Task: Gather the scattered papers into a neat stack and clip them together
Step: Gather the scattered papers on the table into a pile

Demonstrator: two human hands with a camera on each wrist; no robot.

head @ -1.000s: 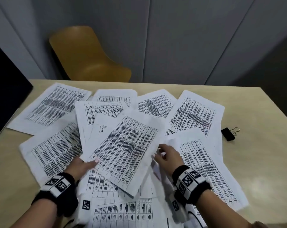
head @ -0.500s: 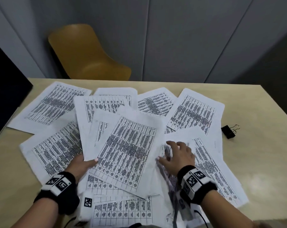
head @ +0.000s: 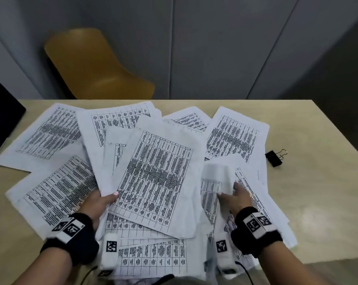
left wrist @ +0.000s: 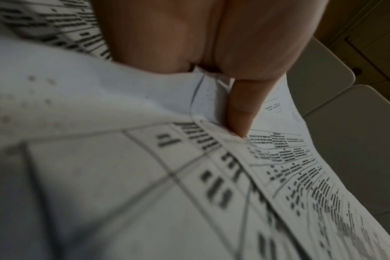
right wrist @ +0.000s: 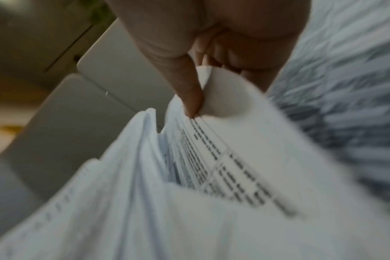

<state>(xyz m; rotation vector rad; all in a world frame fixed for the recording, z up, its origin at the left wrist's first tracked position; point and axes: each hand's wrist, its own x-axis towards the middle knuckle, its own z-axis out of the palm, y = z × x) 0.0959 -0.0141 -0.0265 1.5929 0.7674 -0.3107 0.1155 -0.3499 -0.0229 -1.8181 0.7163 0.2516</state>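
Several printed sheets of paper (head: 153, 182) lie fanned and overlapping across the beige table (head: 317, 192). My left hand (head: 101, 199) pinches a lifted bundle of sheets at its lower left edge, thumb (left wrist: 241, 112) on top. At the right, my right hand (head: 234, 193) pinches a curled, blurred sheet (head: 215, 177), thumb (right wrist: 189, 95) pressed on its bent edge (right wrist: 223, 98). A black binder clip (head: 274, 158) with gold handles sits on the bare table beside the right-most sheets, apart from both hands.
A yellow chair (head: 91, 66) stands behind the table's far edge, in front of grey wall panels. A dark screen (head: 1, 122) borders the table's left side. More sheets hang over the near edge by my wrists.
The left hand has raised and shifted its bundle away from me, covering more of the far sheets. The right hand has moved right and lifted a sheet, which curls and blurs.
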